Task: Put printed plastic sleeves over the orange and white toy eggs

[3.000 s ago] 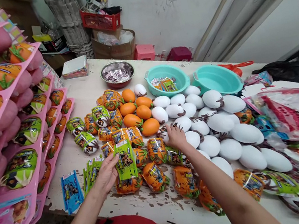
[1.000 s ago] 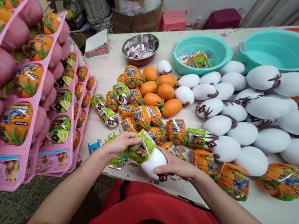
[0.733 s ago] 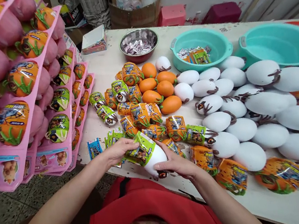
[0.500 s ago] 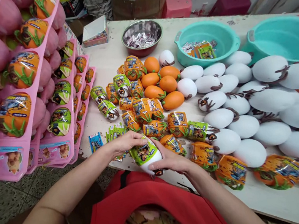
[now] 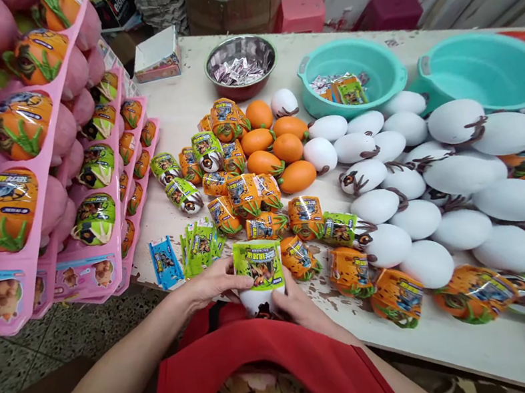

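Observation:
A white toy egg (image 5: 253, 303) with a green printed sleeve (image 5: 258, 266) around its upper part is held upright at the table's front edge. My left hand (image 5: 211, 283) is closed on its left side, thumb and fingers against the sleeve. From the right, my right hand (image 5: 297, 302) grips the egg's lower part, its thumb on the white shell. The sleeve's top edge stands above the egg. Behind my left hand lie loose green sleeves (image 5: 199, 243) and blue sleeves (image 5: 166, 264). Orange-sleeved toy eggs (image 5: 298, 258) lie just beyond my right hand.
Many white eggs (image 5: 419, 219) cover the table's right side, with bare orange eggs (image 5: 297, 177) mid-table. Behind stand a metal bowl (image 5: 246, 87) of small packets and two turquoise basins (image 5: 358, 105) (image 5: 495, 104). Pink trays (image 5: 52, 186) of packed eggs lean at the left.
The egg has turned more upright, and its sleeve now faces me flat and stands higher. My left hand has moved from the egg's top down to its left side. The view has shifted slightly.

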Demonstrator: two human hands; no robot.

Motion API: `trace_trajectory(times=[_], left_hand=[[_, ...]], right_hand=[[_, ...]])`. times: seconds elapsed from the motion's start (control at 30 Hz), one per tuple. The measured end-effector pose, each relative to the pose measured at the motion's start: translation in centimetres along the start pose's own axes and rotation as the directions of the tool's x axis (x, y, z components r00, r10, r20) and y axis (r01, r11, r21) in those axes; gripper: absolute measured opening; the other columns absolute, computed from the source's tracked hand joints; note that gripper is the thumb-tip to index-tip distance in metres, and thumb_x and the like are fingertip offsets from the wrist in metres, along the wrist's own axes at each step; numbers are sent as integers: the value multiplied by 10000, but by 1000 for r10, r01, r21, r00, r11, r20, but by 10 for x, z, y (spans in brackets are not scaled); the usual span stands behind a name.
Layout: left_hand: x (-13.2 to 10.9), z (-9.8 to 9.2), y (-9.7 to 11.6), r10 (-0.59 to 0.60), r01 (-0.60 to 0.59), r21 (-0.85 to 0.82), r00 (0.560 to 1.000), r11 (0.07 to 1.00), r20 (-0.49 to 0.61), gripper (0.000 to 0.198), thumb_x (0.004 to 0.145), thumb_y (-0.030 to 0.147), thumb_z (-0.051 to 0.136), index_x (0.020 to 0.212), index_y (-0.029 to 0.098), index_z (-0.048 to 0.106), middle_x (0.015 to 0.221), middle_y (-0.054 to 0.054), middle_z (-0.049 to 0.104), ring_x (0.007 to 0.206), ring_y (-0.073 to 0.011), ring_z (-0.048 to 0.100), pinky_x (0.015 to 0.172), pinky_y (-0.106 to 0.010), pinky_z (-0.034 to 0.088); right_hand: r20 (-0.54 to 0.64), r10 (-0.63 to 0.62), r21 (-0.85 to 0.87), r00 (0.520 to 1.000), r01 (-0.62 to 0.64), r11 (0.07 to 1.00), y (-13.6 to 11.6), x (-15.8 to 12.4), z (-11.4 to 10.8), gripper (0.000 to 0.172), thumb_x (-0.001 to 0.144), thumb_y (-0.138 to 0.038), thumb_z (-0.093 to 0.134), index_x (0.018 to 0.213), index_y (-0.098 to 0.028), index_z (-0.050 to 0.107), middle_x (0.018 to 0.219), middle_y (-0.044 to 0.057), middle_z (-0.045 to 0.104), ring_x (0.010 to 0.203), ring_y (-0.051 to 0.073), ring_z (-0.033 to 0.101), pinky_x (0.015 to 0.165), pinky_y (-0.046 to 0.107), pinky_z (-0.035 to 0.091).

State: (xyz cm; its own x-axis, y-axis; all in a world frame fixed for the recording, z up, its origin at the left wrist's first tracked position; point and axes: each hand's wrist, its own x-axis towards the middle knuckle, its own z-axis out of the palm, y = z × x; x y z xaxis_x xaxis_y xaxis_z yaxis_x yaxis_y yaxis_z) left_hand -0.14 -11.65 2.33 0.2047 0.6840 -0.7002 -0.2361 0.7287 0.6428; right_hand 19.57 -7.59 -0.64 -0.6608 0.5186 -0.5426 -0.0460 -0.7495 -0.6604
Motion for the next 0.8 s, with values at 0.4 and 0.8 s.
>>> trace_trajectory(times=[0.4,0.8], left_hand=[[4,3,-32,5,-11,41,991,999,133,618,609,323,798,1179,175,613,1064,-52,696,1034,-245,597,878,-332,464],[25,-107,-54,304,201,505,598,839,-742,341,842,402,527,1026,154,671,994,-97,711,923,-218,646,783,-294,467]], right_hand=[[5,73,-161,997,-72,984,7,-10,-17,616,527,-520,837,1015,-195,646,1007,77,709,949,278,640,887,408,488],[-648,-373,-384,664,138,913,-117,57,-140,531,466,-405,858,885,-135,675,805,63,702,613,175,615,508,263,482]])
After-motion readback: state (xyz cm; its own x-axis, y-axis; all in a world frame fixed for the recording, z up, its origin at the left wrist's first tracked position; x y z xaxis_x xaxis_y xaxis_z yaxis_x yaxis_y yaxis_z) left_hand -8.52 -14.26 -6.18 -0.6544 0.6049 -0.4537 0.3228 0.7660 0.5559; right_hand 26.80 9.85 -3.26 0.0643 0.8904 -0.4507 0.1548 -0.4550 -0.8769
